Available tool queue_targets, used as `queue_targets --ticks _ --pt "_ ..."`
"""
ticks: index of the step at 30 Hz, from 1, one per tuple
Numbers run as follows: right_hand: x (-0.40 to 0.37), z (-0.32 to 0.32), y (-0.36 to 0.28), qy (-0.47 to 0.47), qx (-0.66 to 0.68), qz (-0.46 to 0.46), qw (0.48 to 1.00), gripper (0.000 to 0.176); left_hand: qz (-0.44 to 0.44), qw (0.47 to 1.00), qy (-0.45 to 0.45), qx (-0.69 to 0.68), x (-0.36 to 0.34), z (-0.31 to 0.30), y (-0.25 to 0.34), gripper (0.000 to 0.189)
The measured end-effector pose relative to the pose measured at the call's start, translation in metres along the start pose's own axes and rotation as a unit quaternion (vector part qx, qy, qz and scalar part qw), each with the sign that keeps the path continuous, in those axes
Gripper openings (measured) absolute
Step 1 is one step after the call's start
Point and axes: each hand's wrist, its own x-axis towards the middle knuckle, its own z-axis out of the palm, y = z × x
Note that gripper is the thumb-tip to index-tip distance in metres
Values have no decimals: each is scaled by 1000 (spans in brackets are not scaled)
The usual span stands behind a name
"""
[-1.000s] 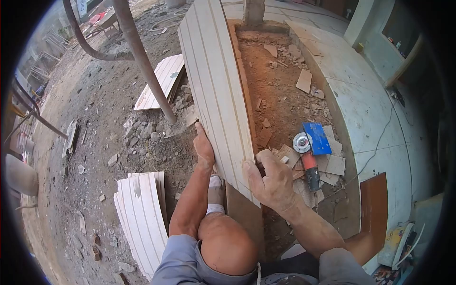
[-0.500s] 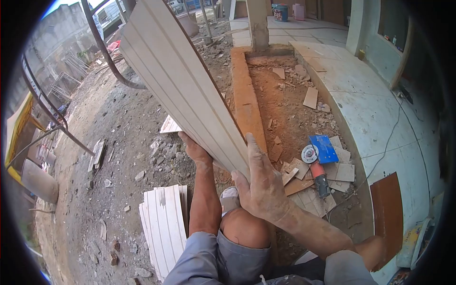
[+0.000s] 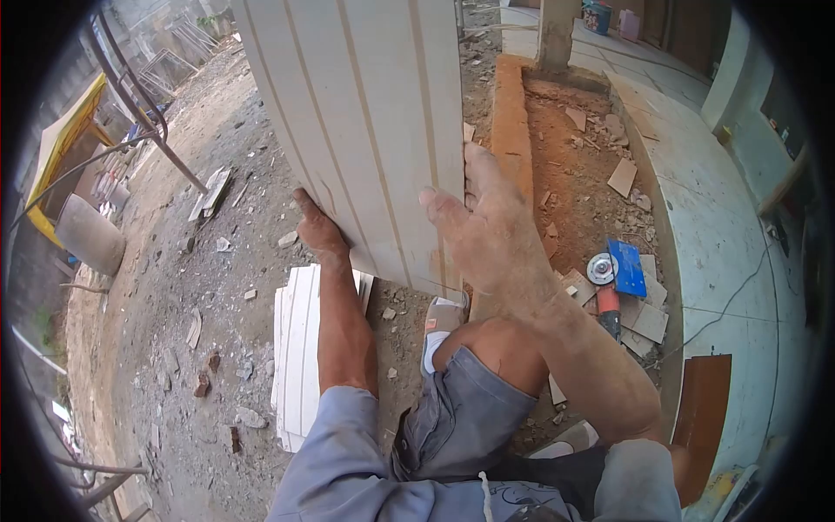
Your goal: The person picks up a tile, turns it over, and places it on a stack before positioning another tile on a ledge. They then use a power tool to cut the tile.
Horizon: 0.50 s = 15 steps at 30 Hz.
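Observation:
A long white panel with brown grooves (image 3: 365, 113) stands tilted up in front of me, its top running out of view. My left hand (image 3: 322, 230) holds its left edge near the bottom, with some fingers hidden behind it. At the right edge, my right hand (image 3: 491, 235) grips the panel, thumb toward the grooved face and fingers along the side. Below my left forearm lies a stack of similar white panels (image 3: 297, 348) on the ground. The held panel's lower end is just above my shoe (image 3: 445, 317).
An angle grinder (image 3: 607, 300) with a blue guard rests on broken tile pieces (image 3: 648, 322) at the right. Behind it runs a dirt-filled bed with an orange border (image 3: 511, 130). A tiled ledge (image 3: 704, 261), a cable and a brown board (image 3: 703, 418) lie farther right. Rubble covers the ground.
The panel has turned from leaning left to more upright, its grooved face now squarer to me. Both hands moved with it, and my view has shifted left.

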Motion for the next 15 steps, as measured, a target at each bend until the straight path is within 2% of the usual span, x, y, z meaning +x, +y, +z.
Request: queue_targets --ticks 1,3,5,7,8,9,10,11,13,15 --pt "5 8 -1 -12 70 36 997 54 -13 999 24 18 3 -21 6 78" --pt "5 21 -3 -51 118 77 989 51 -35 983 57 173 4 -70 12 80" --pt "4 36 3 -73 157 101 980 48 -41 966 88 238 -8 -121 11 81" --pt "4 53 24 -105 233 220 942 57 -34 953 99 284 -15 -151 8 82" --pt "2 62 31 -108 231 215 943 57 -25 943 111 312 -26 -168 2 85" --pt "1 72 38 -107 237 260 930 57 -15 932 125 340 -37 -185 -5 90" --pt "0 82 46 -105 244 304 915 57 -31 910 142 388 -45 -204 -15 90" --pt "-1 92 56 -106 244 302 915 57 -47 885 156 437 -54 -220 -19 91" --pt "-4 110 74 -174 247 361 882 59 -68 867 141 473 -74 -239 -9 91" --pt "-9 134 88 -159 280 382 866 59 -90 840 110 523 -87 -254 5 91"
